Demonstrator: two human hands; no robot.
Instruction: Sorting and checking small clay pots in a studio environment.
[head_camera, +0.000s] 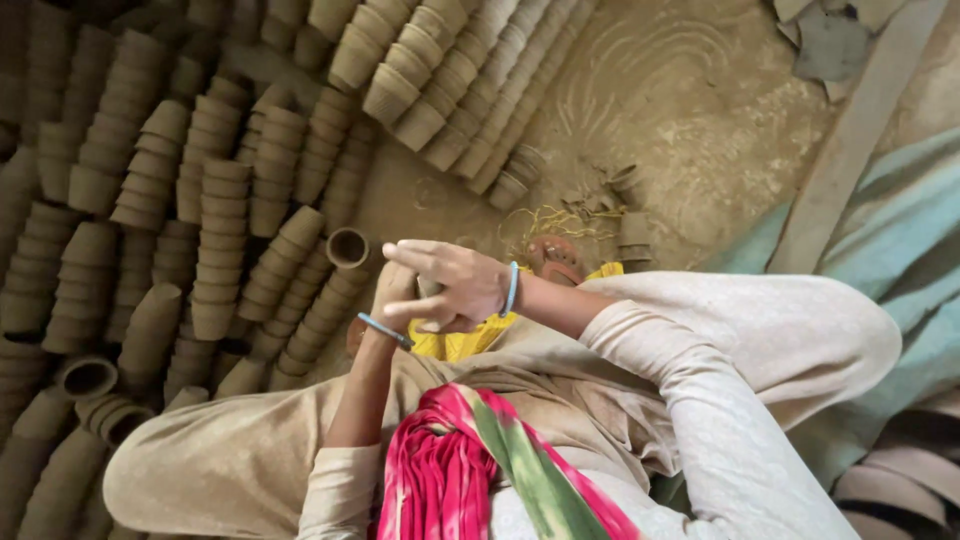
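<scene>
Your right hand (455, 285) and left hand (392, 290) close together around a small clay cup (428, 288), mostly hidden between your fingers; keep pressure light, above the stacked cups (222, 250).

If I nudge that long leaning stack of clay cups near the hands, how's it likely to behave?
The stack of nested clay cups would probably slide apart or roll, since it lies slanted and nothing visible binds the cups. They look like dull, unglazed clay, so likely brittle and chippy rather than slippery. Neighbouring stacks press close, so a shove may disturb them too.
</scene>
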